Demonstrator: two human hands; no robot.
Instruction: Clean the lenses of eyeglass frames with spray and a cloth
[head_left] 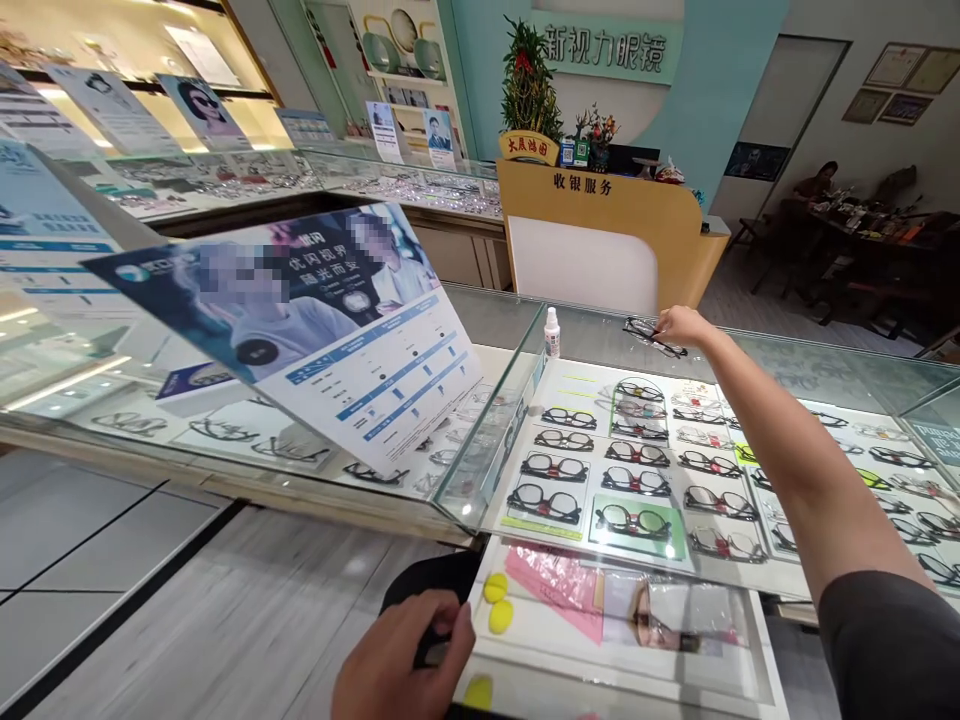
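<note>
At the far side of the glass counter, my right hand [681, 327] is closed on a pair of dark-framed eyeglasses [651, 336] at or just above the glass top. A small white bottle [552, 333] stands on the counter to the left of it. My left hand [405, 655] is low at the front, beside the pulled-out drawer [761, 650], its fingers curled towards the thumb. Something dark shows between them, but I cannot make out what it is. Under the glass, rows of eyeglasses [635, 522] lie between my hands.
A large printed card [390, 370] leans over the left part of the counter [491, 490]. Yellow rounded pieces [499, 616] and a pink packet [559, 595] lie in the drawer. Beyond is a wooden reception desk [600, 200] with a plant [529, 85]. Another person [817, 182] sits far right.
</note>
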